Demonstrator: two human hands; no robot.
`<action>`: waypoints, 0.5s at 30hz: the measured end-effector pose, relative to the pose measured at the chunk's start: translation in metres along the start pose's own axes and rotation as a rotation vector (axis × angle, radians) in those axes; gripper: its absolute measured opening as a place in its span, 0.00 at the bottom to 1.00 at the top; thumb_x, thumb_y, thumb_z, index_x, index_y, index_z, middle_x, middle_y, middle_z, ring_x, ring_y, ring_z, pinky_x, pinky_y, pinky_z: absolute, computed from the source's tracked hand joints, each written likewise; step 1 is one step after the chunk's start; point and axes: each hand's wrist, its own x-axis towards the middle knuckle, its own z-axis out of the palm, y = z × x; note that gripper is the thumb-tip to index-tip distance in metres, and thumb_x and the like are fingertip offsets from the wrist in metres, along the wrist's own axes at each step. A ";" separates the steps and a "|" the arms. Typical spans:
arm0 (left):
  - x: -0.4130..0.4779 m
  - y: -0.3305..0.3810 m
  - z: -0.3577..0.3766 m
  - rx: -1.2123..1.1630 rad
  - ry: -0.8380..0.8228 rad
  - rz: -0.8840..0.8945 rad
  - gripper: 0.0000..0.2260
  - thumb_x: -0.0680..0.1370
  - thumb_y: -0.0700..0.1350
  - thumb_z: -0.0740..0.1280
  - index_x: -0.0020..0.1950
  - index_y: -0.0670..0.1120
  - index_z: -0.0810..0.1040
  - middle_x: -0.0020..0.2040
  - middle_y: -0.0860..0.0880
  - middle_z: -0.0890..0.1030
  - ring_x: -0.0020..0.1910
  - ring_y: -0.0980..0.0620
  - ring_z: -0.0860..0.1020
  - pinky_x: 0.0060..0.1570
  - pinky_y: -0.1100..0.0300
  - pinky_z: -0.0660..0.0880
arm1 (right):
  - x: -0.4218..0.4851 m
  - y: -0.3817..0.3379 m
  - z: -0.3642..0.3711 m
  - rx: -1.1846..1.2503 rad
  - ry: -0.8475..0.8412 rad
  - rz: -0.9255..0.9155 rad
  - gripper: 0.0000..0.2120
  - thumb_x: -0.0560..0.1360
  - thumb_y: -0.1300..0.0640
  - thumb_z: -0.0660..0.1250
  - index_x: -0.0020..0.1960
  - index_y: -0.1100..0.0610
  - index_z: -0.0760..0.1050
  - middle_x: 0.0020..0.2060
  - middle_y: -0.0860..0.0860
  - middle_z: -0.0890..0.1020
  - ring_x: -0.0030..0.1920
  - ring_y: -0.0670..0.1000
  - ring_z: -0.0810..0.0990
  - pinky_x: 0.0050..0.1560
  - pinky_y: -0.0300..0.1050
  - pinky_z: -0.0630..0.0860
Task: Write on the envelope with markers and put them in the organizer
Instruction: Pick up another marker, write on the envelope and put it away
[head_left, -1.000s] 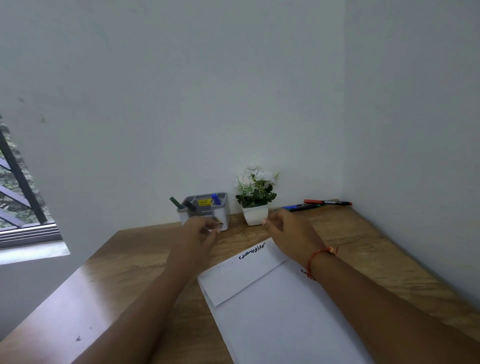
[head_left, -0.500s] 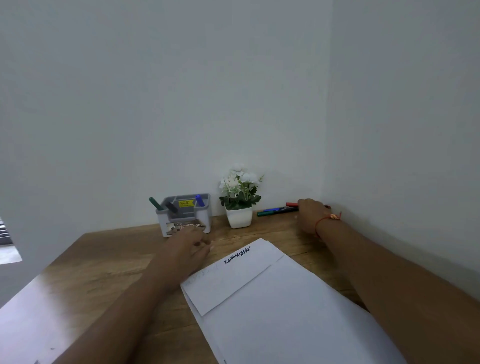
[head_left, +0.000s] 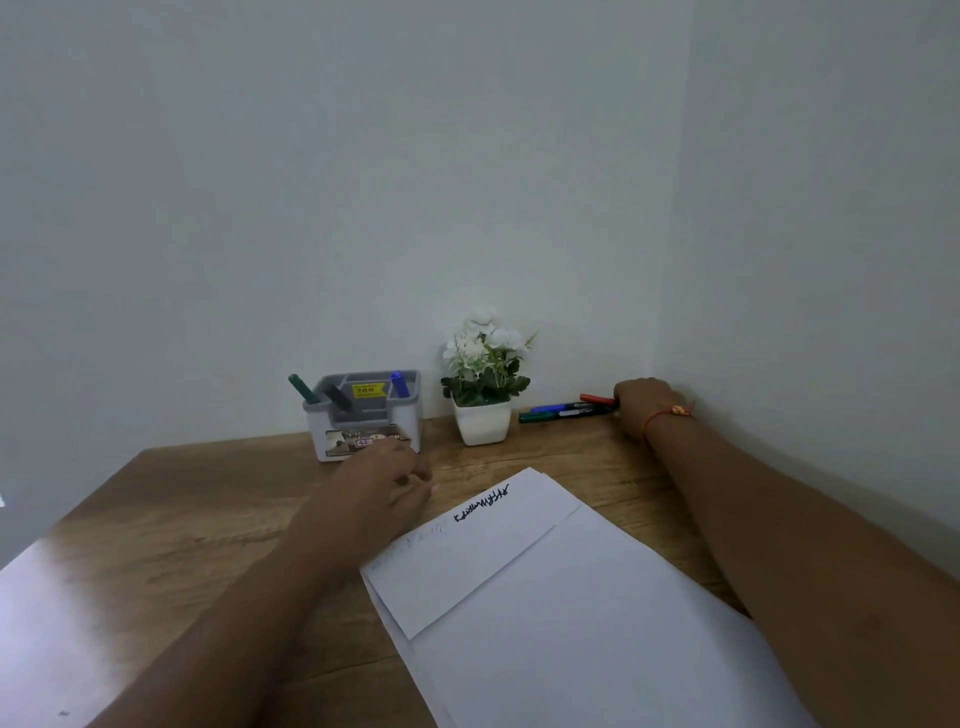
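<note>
Past the potted plant (head_left: 483, 384), the right hand (head_left: 641, 408) rests on the markers (head_left: 563, 410), grip hidden; left hand (head_left: 387, 480) lies relaxed.

Right hand (head_left: 641, 408) gone from just in front of plant pot (head_left: 482, 421) to well right of it, now over end of red marker (head_left: 596, 399). Left hand (head_left: 384, 480) drawn back slightly, lower-left of pot. View swung right; window out of frame.
</note>
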 end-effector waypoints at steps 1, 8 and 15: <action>0.000 0.001 -0.001 0.002 0.001 0.007 0.05 0.78 0.52 0.66 0.51 0.54 0.81 0.46 0.60 0.75 0.44 0.63 0.73 0.39 0.70 0.66 | -0.001 0.000 -0.001 -0.005 0.013 0.011 0.13 0.78 0.58 0.61 0.61 0.55 0.77 0.57 0.57 0.81 0.56 0.57 0.80 0.56 0.51 0.79; -0.002 0.010 -0.005 -0.003 -0.010 0.001 0.06 0.79 0.53 0.66 0.52 0.53 0.80 0.47 0.59 0.75 0.45 0.64 0.73 0.39 0.72 0.65 | -0.017 -0.008 -0.014 0.123 0.186 0.045 0.10 0.78 0.62 0.64 0.58 0.60 0.77 0.53 0.59 0.81 0.50 0.58 0.80 0.49 0.49 0.77; -0.002 0.015 -0.007 -0.034 0.036 -0.038 0.10 0.78 0.53 0.67 0.57 0.51 0.80 0.49 0.58 0.77 0.46 0.62 0.75 0.40 0.72 0.67 | -0.071 -0.039 -0.085 0.570 0.415 -0.090 0.06 0.79 0.62 0.61 0.54 0.62 0.74 0.46 0.57 0.78 0.41 0.55 0.76 0.36 0.44 0.70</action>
